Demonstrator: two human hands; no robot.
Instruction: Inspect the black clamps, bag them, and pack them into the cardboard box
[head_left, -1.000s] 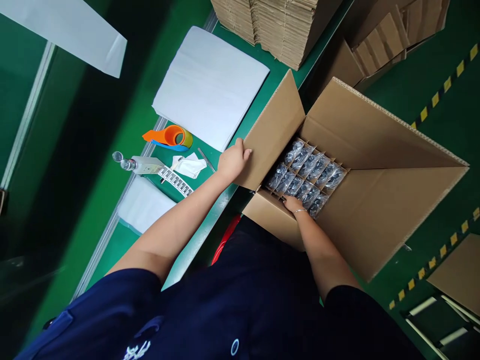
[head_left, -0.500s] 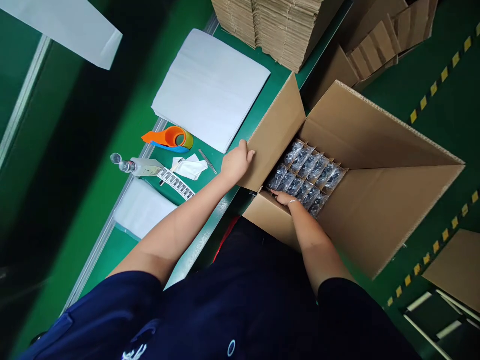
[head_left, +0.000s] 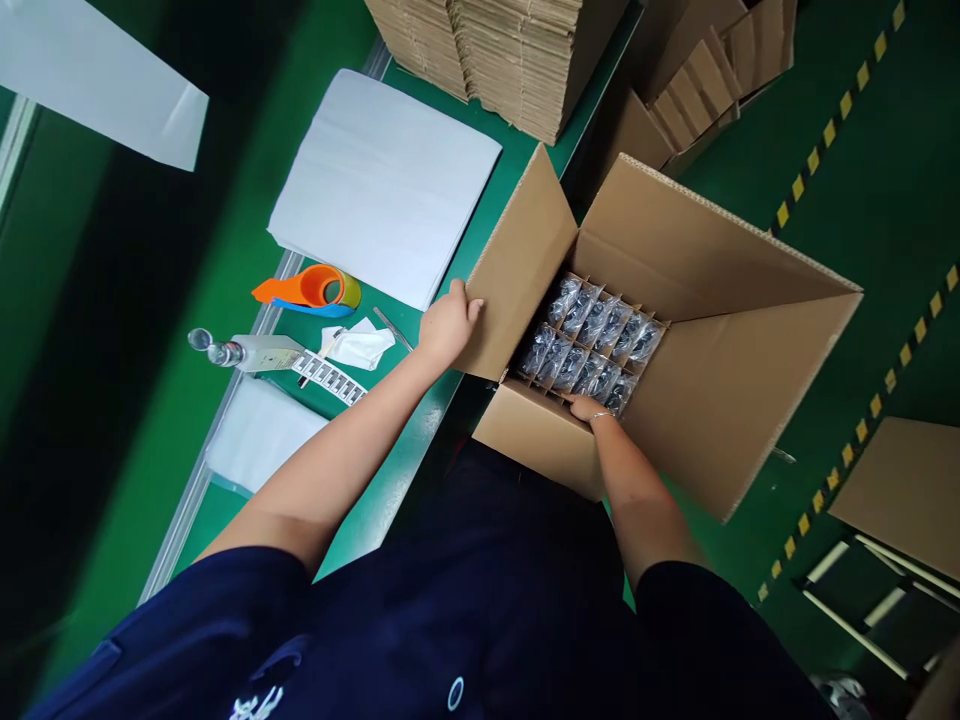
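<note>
A large cardboard box (head_left: pixel 694 410) stands with its flaps raised. Inside it, a cardboard divider holds rows of dark items wrapped in clear plastic (head_left: pixel 574 365); their kind is too small to tell. My left hand (head_left: pixel 448 325) is closed over the edge of the left box flap (head_left: pixel 517 270), thumb on its inner face. My right hand (head_left: pixel 587 407) reaches into the box by the near wall, beside the closest row of wrapped items. One of its fingers is stretched out along the divider; the others are partly hidden.
On the green table lie white sheets (head_left: pixel 390 180), an orange tape dispenser (head_left: pixel 307 287), a clear bottle (head_left: pixel 262 353), a label strip (head_left: pixel 330 376) and tweezers (head_left: pixel 391 327). Stacked cardboard (head_left: pixel 517 60) stands at the back. Yellow-black floor tape (head_left: pixel 847 455) runs along the right.
My right hand has slid along the near wall of the box, away from the left corner. My left hand keeps its hold on the flap. The whole view has shifted slightly.
</note>
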